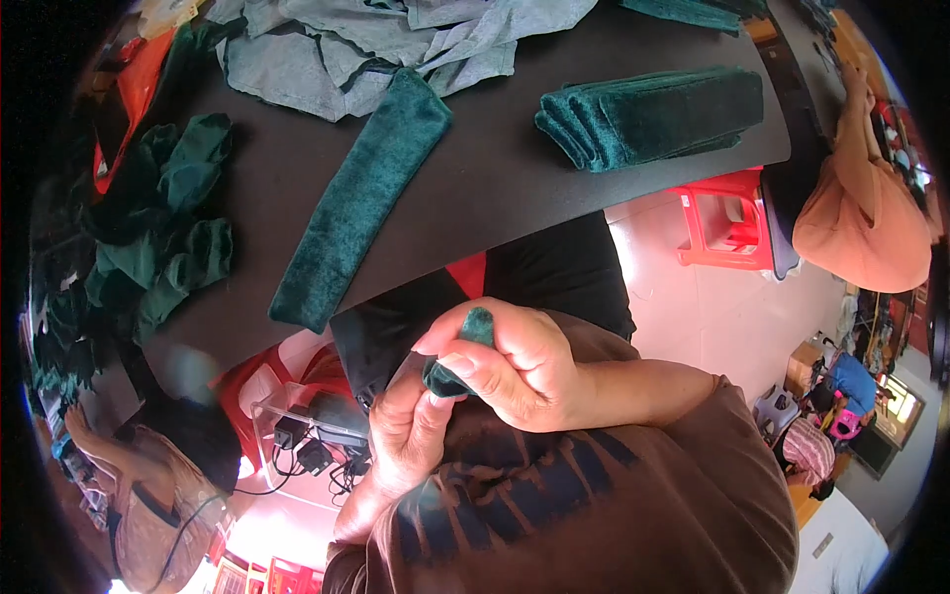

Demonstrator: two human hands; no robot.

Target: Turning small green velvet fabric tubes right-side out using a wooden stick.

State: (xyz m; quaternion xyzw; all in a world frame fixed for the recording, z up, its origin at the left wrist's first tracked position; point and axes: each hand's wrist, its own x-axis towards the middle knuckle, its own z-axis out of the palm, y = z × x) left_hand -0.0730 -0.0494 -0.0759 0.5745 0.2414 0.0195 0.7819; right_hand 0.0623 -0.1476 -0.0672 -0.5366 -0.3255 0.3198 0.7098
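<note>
Close to my chest, just off the table's near edge, both my hands grip a small piece of dark green velvet fabric (477, 327). My right hand (524, 364) pinches it between thumb and fingers, and a narrow end pokes out above the thumb. From below, my left hand (404, 436) pinches the lower part of the same piece. Most of the fabric is hidden inside the fingers. A flat green velvet strip (364, 203) lies slanted on the table beyond my hands, its near end by the table edge.
The dark table (485, 193) bears a stack of velvet strips (683, 114) at right, grey-green cloth pieces (366, 45) at the back and a crumpled green heap (163, 262) at left. A red stool (727, 223) stands beyond the right edge. Other people sit at both sides.
</note>
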